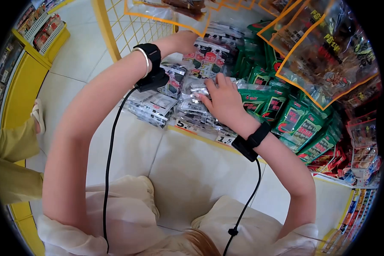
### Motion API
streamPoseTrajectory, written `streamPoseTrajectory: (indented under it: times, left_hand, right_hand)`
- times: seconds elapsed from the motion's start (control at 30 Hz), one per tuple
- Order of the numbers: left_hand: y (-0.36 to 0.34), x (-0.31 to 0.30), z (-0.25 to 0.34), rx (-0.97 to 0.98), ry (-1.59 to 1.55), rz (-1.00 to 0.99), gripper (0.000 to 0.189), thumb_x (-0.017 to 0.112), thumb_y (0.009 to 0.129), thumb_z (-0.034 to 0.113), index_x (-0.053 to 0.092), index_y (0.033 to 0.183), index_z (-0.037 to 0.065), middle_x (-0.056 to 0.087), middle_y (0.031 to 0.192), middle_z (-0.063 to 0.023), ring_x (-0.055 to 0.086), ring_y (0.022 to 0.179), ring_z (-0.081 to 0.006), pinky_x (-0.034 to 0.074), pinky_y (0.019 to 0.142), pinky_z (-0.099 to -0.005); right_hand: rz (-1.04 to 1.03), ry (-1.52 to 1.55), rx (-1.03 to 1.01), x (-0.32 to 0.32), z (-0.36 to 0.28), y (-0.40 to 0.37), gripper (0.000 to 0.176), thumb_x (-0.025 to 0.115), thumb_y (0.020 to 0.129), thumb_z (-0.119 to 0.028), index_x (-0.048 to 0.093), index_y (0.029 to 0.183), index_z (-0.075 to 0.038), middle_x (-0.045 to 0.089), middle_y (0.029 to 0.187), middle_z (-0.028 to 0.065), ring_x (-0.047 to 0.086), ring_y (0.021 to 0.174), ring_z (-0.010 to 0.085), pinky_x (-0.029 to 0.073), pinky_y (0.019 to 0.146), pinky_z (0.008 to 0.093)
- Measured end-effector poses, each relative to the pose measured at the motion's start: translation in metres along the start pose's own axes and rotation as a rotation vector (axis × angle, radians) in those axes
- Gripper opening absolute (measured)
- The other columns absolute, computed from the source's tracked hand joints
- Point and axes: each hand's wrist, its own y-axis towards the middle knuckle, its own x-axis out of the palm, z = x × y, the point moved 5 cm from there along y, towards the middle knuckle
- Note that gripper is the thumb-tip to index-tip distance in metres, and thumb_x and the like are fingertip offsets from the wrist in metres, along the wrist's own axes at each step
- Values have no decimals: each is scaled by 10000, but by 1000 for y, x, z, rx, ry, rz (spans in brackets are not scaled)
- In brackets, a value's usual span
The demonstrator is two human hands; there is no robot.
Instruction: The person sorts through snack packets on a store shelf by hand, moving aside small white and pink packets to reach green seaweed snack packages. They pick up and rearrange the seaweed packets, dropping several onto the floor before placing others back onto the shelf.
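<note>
Clear and white snack packets (pixel 194 100) lie in a pile on a low shelf. My right hand (pixel 227 100) rests on them, palm down with its fingers apart. Farther back, my left hand (pixel 187 42) reaches to the rear of the pile, beside pink and black packets (pixel 207 59); its fingertips are hidden, so its grip cannot be made out. Green packets (pixel 292 117) stand in rows to the right of my right hand. More packets (pixel 158 106) are stacked at the left front corner, below my left wrist.
Large orange-edged bags (pixel 328 51) hang over the back right. A yellow wire rack side (pixel 104 27) rises beside my left arm. Price tags (pixel 185 124) line the shelf's front edge. At the far left are another person's leg (pixel 13 138) and a yellow shelf (pixel 23 85).
</note>
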Motion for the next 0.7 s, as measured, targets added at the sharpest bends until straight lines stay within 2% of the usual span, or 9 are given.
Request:
streamPoseTrajectory:
  times: [0.17, 0.33, 0.37, 0.4, 0.5, 0.53, 0.6, 0.67, 0.7]
  left_hand:
    - [43, 27, -27, -100, 44, -93, 804, 739, 772, 314, 387, 1436, 29, 591, 1258, -246, 564, 1174, -405, 454, 987, -447]
    - [26, 27, -22, -39, 121, 5, 910, 823, 633, 391, 448, 1382, 37, 618, 1136, -242, 603, 1074, -385, 483, 856, -451]
    - [17, 24, -16, 32, 90, 37, 879, 836, 601, 383, 494, 1327, 25, 639, 1018, -220, 625, 995, -379, 483, 812, -442]
    - [13, 27, -16, 39, 95, 34, 879, 836, 601, 383, 494, 1327, 25, 639, 1018, -220, 625, 995, -379, 483, 812, -442]
    - [6, 31, -8, 240, 8, 138, 785, 850, 571, 296, 544, 1248, 42, 658, 848, -183, 645, 867, -389, 492, 794, -440]
    - [7, 33, -9, 239, 10, 135, 785, 850, 571, 296, 544, 1248, 42, 658, 848, -183, 645, 867, -389, 492, 794, -440]
    - [14, 38, -11, 120, -127, -22, 775, 837, 569, 248, 536, 1257, 55, 658, 853, -222, 650, 854, -395, 501, 760, -429]
    - [10, 18, 2, 104, -69, -30, 768, 830, 566, 236, 535, 1249, 50, 660, 861, -234, 653, 849, -397, 504, 739, -429]
    - [9, 7, 9, 87, -16, -37, 760, 824, 562, 225, 534, 1242, 45, 662, 870, -246, 656, 844, -399, 506, 718, -430]
  right_hand:
    - [103, 14, -2, 0, 0, -4, 449, 664, 861, -412, 620, 1061, -12, 510, 1093, 161, 494, 1063, 326, 433, 883, 438]
    - [146, 31, 15, 6, -1, -2, 444, 669, 856, -406, 622, 1061, -15, 517, 1112, 148, 484, 1082, 320, 407, 926, 430]
    - [131, 23, 26, 7, -1, -1, 449, 670, 854, -411, 621, 1069, -19, 517, 1110, 146, 484, 1083, 319, 406, 930, 431]
    - [115, 16, 38, 8, 0, 0, 455, 671, 852, -415, 620, 1076, -22, 517, 1109, 144, 483, 1084, 319, 406, 933, 433]
    - [130, 24, 39, 10, 2, -2, 479, 673, 849, -425, 613, 1092, -17, 514, 1110, 139, 483, 1083, 308, 402, 947, 437]
    - [141, 40, 29, 10, 2, -2, 483, 674, 848, -426, 612, 1093, -14, 513, 1109, 138, 483, 1081, 306, 400, 951, 439]
    - [153, 35, 30, 11, 2, -2, 478, 679, 843, -424, 613, 1081, -15, 512, 1097, 134, 483, 1074, 301, 400, 949, 437]
    - [167, 29, 35, 12, 3, -1, 473, 684, 837, -421, 615, 1070, -15, 510, 1085, 130, 483, 1066, 297, 399, 946, 435]
    - [192, 41, 23, 11, 3, -1, 441, 691, 834, -393, 618, 1056, -20, 512, 1059, 134, 496, 1037, 306, 420, 898, 427]
